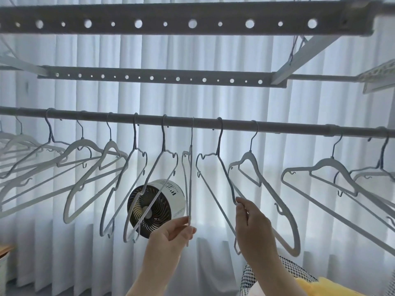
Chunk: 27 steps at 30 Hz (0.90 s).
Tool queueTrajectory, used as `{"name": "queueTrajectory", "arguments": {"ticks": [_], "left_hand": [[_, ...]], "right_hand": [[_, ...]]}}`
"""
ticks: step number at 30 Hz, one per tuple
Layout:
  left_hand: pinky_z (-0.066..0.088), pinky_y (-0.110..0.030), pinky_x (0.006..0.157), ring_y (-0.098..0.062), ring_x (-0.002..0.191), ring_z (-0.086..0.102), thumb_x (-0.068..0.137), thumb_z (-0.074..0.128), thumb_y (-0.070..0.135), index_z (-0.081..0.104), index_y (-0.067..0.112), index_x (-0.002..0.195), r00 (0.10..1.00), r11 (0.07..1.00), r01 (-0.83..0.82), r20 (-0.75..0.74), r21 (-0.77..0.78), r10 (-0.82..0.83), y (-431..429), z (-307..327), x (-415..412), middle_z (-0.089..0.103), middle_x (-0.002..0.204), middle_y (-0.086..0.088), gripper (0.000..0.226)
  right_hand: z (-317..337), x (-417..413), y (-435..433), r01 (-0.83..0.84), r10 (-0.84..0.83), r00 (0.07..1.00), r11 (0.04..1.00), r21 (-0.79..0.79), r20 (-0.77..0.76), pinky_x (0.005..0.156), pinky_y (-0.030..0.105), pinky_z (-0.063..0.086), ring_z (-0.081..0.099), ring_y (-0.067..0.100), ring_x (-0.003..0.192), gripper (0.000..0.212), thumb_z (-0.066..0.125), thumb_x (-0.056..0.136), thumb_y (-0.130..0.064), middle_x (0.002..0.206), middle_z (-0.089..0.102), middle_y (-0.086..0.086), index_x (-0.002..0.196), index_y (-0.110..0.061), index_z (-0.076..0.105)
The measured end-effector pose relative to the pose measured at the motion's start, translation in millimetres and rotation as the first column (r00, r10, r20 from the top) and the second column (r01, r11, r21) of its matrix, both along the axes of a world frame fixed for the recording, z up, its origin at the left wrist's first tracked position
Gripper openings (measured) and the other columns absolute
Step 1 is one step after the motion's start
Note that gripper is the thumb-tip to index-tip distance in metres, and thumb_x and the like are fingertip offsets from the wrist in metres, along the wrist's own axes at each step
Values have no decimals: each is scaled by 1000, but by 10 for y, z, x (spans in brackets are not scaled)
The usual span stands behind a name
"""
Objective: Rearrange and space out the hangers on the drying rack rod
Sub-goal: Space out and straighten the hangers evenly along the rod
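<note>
Your left hand pinches the lower end of the thin pale-grey hanger, edge-on to you beneath the grey metal drying-rack rod; your right hand pinches the neighbouring pale hanger, so spacing runs sideways along the rod
</note>
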<state>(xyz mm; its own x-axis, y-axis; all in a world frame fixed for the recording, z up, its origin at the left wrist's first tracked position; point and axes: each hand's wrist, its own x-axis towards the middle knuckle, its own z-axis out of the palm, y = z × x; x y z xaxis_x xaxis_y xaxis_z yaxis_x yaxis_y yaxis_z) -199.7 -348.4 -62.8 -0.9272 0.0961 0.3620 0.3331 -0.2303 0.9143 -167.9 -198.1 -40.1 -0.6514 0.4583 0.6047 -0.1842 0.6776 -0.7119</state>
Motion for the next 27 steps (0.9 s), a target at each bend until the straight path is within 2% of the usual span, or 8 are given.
{"name": "queueTrajectory", "arguments": {"ticks": [4,10,12,16,20,21,23,27], "left_hand": [[51,-19,67,-3,56,63,82,59,-4,63,23,75,999,999,-37,-12,5,37,-48,-24,-7,70,53,10,28],[41,5,59,20,62,59,83,61,6,62,29,81,970,979,-201,-149,-44,192,-156,-33,48,66,76,18,23],[40,6,58,18,64,61,83,61,8,59,35,78,958,970,-239,-172,-46,228,-203,-22,87,65,67,26,28],[42,2,59,6,61,62,84,61,11,53,41,75,924,945,-317,-248,-75,291,-252,42,168,59,82,21,32],[37,-7,66,-1,83,55,67,56,50,57,54,72,903,936,-346,-292,-62,315,-268,127,248,55,93,30,6],[36,-8,68,-1,84,55,59,49,58,58,60,72,899,934,-350,-304,-67,315,-265,143,256,55,91,34,16],[38,-9,70,-4,87,54,50,43,65,47,75,77,882,930,-364,-340,-46,328,-256,148,262,55,88,43,29],[32,11,76,-6,104,50,51,45,83,46,74,83,814,910,-414,-442,11,376,-225,134,266,44,97,57,34]], "right_hand": [[-2,41,-71,-13,13,1000,1000,18,8,59,26,36,44,13,54,33,46,93,-20,47,37,-5,126,-16,49],[-20,110,-114,-52,51,994,999,-9,-93,61,16,37,51,4,69,41,55,88,-20,77,49,-14,127,-17,42],[-58,140,-112,-59,53,992,997,-46,-119,68,19,42,52,7,77,40,58,87,-19,84,48,-16,124,-18,44],[-128,211,-131,-19,16,984,1000,-17,-175,89,26,40,48,13,92,44,55,80,-34,90,43,-19,117,-11,51],[-115,361,-117,100,-83,969,993,60,-234,90,24,34,47,12,101,71,33,64,-51,102,48,-8,113,-6,58],[-109,414,-95,118,-99,966,991,65,-239,90,23,34,49,13,101,69,32,64,-50,102,49,-8,111,-6,59],[-88,517,-45,166,-135,952,982,92,-275,90,17,35,53,15,100,58,34,68,-45,99,53,-6,104,-10,62],[-12,720,41,288,-221,902,948,135,-370,86,-10,23,44,-1,94,42,39,73,-31,93,55,-6,94,-7,66]]}}
